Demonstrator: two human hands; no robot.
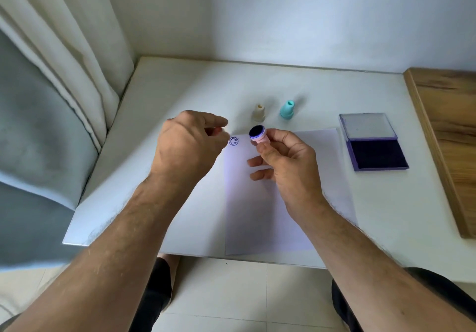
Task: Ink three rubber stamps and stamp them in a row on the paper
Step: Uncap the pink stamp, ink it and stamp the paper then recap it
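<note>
A white paper lies on the white table, with one purple smiley print near its top left corner. My right hand holds a pink stamp above the paper, tilted so its dark inked face points up and left. My left hand hovers over the paper's left edge, fingers loosely curled, nothing visible in it. A beige stamp and a teal stamp stand upright behind the paper. The open purple ink pad sits to the right.
The ink pad's clear lid lies flat behind the pad. A wooden board borders the table on the right. Curtains hang at the left. A white wall stands close behind the table.
</note>
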